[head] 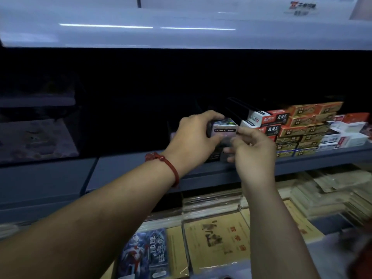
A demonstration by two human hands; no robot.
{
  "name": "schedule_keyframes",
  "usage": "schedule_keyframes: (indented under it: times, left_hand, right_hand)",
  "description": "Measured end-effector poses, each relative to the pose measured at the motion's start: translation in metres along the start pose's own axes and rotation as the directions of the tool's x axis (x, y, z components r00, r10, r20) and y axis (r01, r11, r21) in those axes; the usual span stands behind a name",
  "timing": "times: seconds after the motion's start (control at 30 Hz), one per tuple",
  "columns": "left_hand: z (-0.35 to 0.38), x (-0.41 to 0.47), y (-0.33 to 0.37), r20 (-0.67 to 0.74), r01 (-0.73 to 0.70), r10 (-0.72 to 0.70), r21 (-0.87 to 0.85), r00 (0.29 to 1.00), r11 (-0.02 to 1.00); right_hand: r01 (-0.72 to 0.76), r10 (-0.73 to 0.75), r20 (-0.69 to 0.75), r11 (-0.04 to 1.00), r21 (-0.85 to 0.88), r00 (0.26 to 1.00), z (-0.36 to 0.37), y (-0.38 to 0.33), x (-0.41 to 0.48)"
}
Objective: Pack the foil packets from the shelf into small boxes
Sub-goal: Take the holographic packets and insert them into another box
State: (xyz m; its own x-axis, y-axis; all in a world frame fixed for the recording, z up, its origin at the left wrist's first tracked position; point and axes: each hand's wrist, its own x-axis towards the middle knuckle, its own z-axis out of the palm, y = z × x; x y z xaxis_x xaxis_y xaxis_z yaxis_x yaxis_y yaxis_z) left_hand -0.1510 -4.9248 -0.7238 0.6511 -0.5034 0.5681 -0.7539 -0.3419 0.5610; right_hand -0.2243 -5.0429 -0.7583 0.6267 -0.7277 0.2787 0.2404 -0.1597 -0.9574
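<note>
My left hand [196,133], a red cord bracelet on its wrist, grips a small dark printed box [223,128] above the grey shelf [141,168]. My right hand [253,152] is at the box's right end, thumb and fingers pinching its white end flap. A blurred, shiny packet [226,144] seems to sit between the fingers just under the box, too dim to be sure. The shelf bay behind the hands is dark, and its contents are hidden.
Stacked small boxes, red, orange and white [302,127], fill the shelf's right part. A white upper shelf [181,31] overhangs. Below lie wrapped paper pads [215,242], a blue printed pack [145,252] and clear sleeves [332,190].
</note>
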Motion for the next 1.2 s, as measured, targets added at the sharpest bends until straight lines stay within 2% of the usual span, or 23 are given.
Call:
schedule_keyframes:
  times: [0.2,0.3,0.47,0.63,0.77,0.9,1.2]
  left_hand:
    - [0.012,0.022,-0.003,0.074,0.001,-0.004,0.042,0.997,0.999]
    - [0.016,0.028,-0.004,0.096,0.015,-0.020,0.049,0.995,0.999]
    - [0.021,0.027,-0.010,0.113,0.011,-0.022,0.095,0.993,0.995]
    - [0.018,0.030,-0.011,0.112,0.022,-0.045,0.197,0.993,0.980]
    - [0.017,0.034,-0.011,0.115,0.059,-0.085,0.207,0.990,0.977]
    - [0.014,0.037,-0.012,0.140,0.087,-0.118,0.212,0.983,0.973]
    - [0.015,0.036,-0.015,0.149,0.068,-0.099,0.202,0.984,0.977]
  right_hand:
    - [-0.087,0.087,-0.009,0.989,-0.118,0.996,-0.005,0.021,0.004]
    - [-0.029,0.022,-0.034,0.979,-0.201,0.999,-0.005,0.025,0.001]
    - [0.045,-0.027,0.058,0.942,-0.333,0.998,-0.013,0.022,-0.005]
    - [0.086,-0.052,0.086,0.886,-0.455,0.995,-0.011,0.019,-0.007]
    - [0.153,-0.090,0.144,0.837,-0.526,0.985,-0.006,0.020,-0.008]
    - [0.231,-0.138,0.195,0.748,-0.622,0.971,-0.005,0.022,-0.005]
    - [0.259,-0.119,0.230,0.500,-0.827,0.966,-0.003,0.017,-0.007]
